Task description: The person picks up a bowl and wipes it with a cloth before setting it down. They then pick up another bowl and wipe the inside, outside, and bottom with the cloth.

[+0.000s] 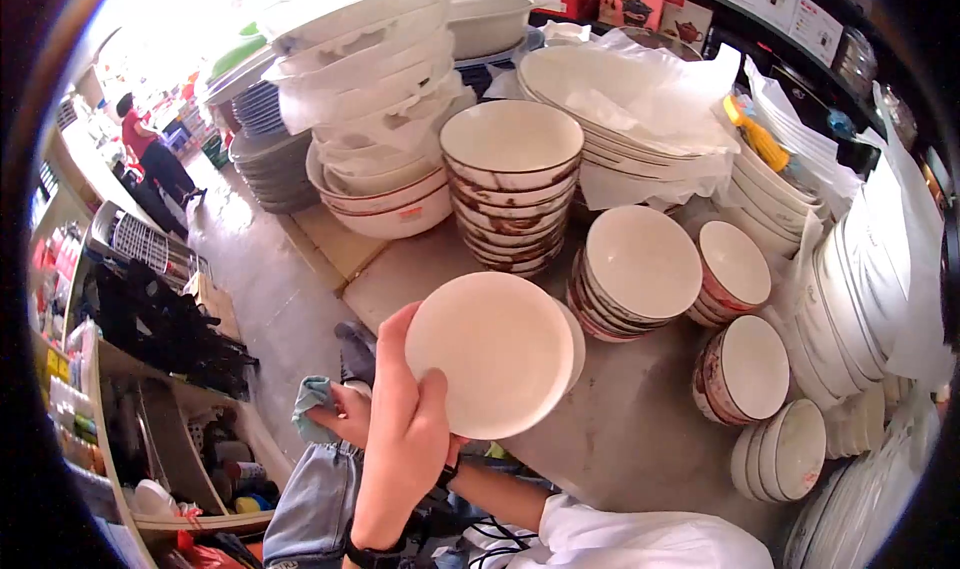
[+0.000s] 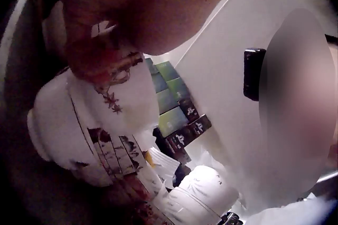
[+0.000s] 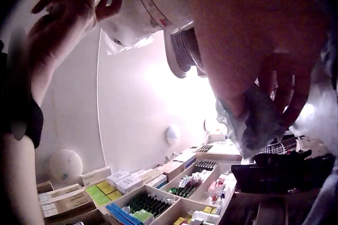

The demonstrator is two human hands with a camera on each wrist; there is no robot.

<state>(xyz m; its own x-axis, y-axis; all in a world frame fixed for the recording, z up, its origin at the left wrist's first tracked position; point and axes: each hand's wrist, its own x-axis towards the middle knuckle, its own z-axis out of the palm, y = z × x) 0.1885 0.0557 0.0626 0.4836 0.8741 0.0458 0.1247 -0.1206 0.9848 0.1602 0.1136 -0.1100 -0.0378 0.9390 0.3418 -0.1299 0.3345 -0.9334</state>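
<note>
My left hand (image 1: 405, 429) holds a white bowl (image 1: 490, 354), its inside facing the head camera. The thumb lies at the rim and the other fingers are mostly hidden behind. A pale curved edge shows just past the bowl's right side. In the left wrist view, small reddish flowers mark the outside of the held bowl (image 2: 132, 101). Low on the left, my right hand (image 1: 348, 416) grips a crumpled blue-green cloth (image 1: 314, 409), which hangs beneath the fingers (image 3: 288, 93) in the right wrist view. The right forearm crosses behind the left wrist.
A tall stack of brown-patterned bowls (image 1: 512, 139) stands behind the held bowl. Smaller bowl stacks (image 1: 645, 264) fill the right side, beside paper-wrapped plates (image 1: 850, 289). Large wrapped bowls (image 1: 380, 199) stand at the table's far left edge. Shelving (image 1: 170, 439) flanks the aisle, where another person (image 1: 155, 154) stands.
</note>
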